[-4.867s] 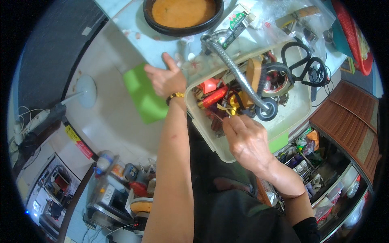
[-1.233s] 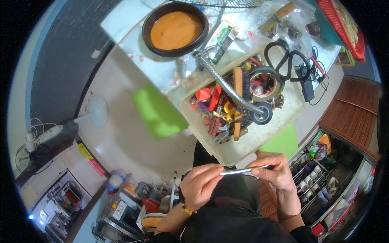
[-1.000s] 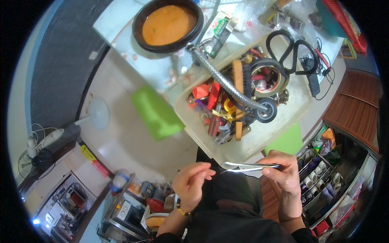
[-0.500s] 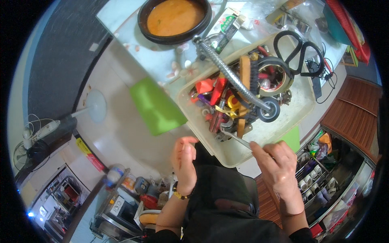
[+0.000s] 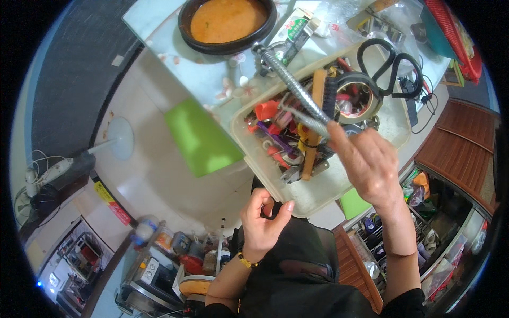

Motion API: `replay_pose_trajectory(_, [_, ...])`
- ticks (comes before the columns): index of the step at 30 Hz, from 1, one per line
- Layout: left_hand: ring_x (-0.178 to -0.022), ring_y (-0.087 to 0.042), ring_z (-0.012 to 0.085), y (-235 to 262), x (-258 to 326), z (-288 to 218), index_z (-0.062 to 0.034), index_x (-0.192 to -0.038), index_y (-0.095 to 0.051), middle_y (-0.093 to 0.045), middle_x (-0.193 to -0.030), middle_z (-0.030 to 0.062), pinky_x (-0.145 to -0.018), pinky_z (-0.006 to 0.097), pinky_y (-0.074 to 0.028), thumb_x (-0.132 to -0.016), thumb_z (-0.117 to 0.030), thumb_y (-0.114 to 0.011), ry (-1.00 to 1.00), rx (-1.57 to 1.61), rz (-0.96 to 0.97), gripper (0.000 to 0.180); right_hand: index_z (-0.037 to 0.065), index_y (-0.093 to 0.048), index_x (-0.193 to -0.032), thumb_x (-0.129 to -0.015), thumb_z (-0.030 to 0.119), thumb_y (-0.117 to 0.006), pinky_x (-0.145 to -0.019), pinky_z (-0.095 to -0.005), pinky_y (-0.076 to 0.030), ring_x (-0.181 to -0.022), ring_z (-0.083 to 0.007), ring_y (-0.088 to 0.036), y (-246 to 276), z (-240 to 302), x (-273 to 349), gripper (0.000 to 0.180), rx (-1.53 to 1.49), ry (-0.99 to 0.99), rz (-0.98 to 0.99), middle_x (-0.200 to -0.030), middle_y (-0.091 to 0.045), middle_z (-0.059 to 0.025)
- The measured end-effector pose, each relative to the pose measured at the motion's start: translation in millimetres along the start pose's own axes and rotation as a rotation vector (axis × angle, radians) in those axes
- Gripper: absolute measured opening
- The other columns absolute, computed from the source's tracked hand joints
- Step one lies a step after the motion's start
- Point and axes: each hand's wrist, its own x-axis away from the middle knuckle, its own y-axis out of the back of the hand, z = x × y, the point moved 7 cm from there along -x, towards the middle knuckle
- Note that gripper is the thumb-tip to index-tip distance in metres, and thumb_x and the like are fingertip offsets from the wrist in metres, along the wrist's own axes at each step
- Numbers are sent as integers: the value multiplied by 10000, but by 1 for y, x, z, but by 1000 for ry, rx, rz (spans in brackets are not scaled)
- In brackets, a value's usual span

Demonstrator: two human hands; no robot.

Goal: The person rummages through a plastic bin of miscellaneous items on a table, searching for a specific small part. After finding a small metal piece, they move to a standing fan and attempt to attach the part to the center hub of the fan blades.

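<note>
My right hand (image 5: 371,167) is over the plastic box (image 5: 265,183), closed round the end of a slim silver metal tool (image 5: 307,123). The tool's bent tip lies among the jumbled odds and ends on the box's left side; its exact kind is unclear. My left hand (image 5: 262,222) is just outside the box's near corner, empty, with fingers loosely curled and thumb apart. In the box are a wooden-backed brush (image 5: 318,95), a roll of tape (image 5: 375,103), red pieces (image 5: 266,110) and a purple piece (image 5: 275,139). A flexible metal hose (image 5: 291,82) lies across the pile.
Black-handled scissors (image 5: 395,79) rest at the box's far right. Beyond the box, a dark bowl of orange liquid (image 5: 183,24) and a small carton (image 5: 296,32) stand on the table (image 5: 164,32). A green stool (image 5: 199,140) is left of the box; a shoe rack (image 5: 379,238) stands lower right.
My right hand has moved up and over the box, carrying the silver tool farther into the pile. My left hand has shifted right and down, its thumb now spread apart.
</note>
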Motion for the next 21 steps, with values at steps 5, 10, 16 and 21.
replay_pose_trajectory(5, [-559,-331,67,-1,0,1,-30,-860,-565,-402,-621,-30,-494,226,-297,-775,-140,-753,5,16,11,234,-18,-641,-1050,-652,-26,-740,-483,-318,-406,-573,-171,-502,10,-2,-8,411,-55,-145,59,-658,-473,-31])
replay_pose_trajectory(10, [-560,-323,57,0,1,3,-33,-854,-574,-397,-614,-38,-493,221,-280,-781,-136,-746,31,21,17,213,-17,-640,-911,-632,48,-662,-520,-315,-457,-644,-179,-542,25,19,7,287,-280,-148,303,-709,-497,-47])
replay_pose_trajectory(16, [-555,-302,47,-1,2,4,-32,-865,-586,-366,-600,-51,-494,216,-257,-793,-129,-732,54,14,37,189,-4,-579,-709,-608,82,-583,-588,-308,-511,-715,-197,-569,-8,30,14,133,-190,31,466,-753,-507,-71])
replay_pose_trajectory(21, [-553,-292,36,-3,2,7,-35,-877,-593,-366,-596,-67,-498,209,-250,-808,-121,-716,90,45,64,165,3,-581,-702,-599,85,-590,-573,-309,-508,-683,-189,-565,2,14,20,132,-184,-16,370,-719,-503,-64])
